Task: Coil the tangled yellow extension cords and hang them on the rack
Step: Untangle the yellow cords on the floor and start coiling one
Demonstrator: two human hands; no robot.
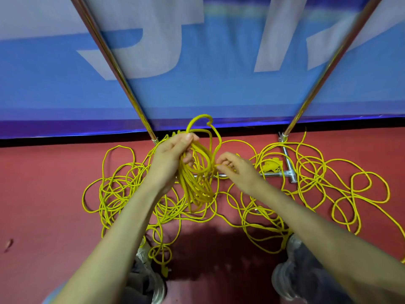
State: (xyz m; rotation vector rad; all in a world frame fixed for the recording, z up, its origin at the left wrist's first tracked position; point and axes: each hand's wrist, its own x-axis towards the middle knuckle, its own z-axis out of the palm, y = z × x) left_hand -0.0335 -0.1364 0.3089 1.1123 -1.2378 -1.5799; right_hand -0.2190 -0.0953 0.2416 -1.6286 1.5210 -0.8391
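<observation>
Grey shoes (pixel 293 279) on red floor (pixel 43 205), two hands at yellow extension cords (pixel 122 189).
Gripped part-coiled bundle (pixel 197 185) in left hand (pixel 172 154), fingers curled round the loops, bundle raised above the floor's far edge with one loop standing over the fist. Pinched single strand just beside that bundle with right hand (pixel 235 166), fingertips closed on it. Found remaining cords sprawled in tangled loops from the floor's middle toward its left and right edges, some lying across the rack (pixel 288 172) base bar. Recorded yellow plug (pixel 271 166) beside that bar; rack uprights rising before blue banner (pixel 197 88) at the floor's far edge.
</observation>
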